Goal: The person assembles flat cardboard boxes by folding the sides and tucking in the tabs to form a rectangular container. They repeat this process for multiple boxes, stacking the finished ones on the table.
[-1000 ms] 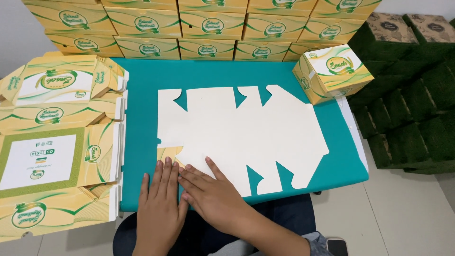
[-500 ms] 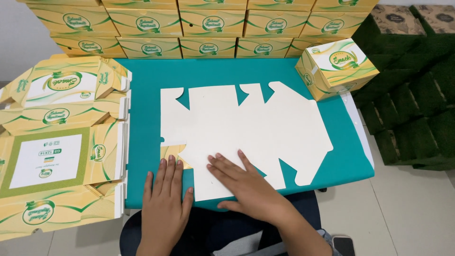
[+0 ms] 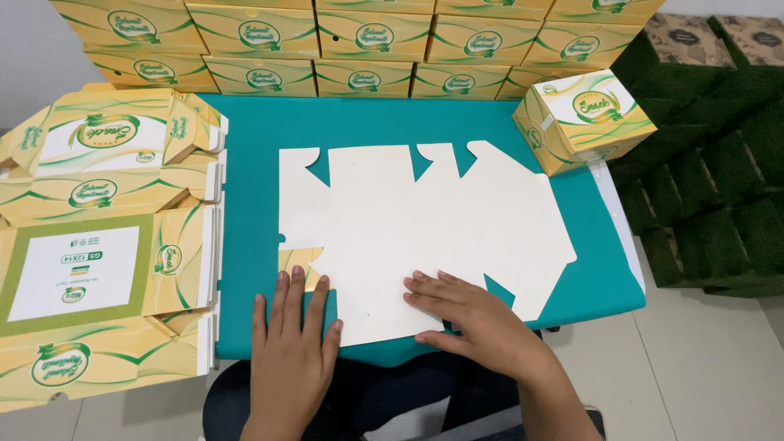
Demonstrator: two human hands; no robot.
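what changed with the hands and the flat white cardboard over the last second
The right hand slid to the right along the near edge of the flat white box blank, parting from the left hand, which stayed flat at the near left corner. Nothing was picked up or let go; both palms press flat. The blank, the folded yellow box and the stacks of flat boxes kept their places on the teal table.

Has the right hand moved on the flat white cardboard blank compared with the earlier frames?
Yes. The right hand has slid rightward along the near edge of the flat white die-cut cardboard blank, away from the left hand, which rests at the blank's near left corner.
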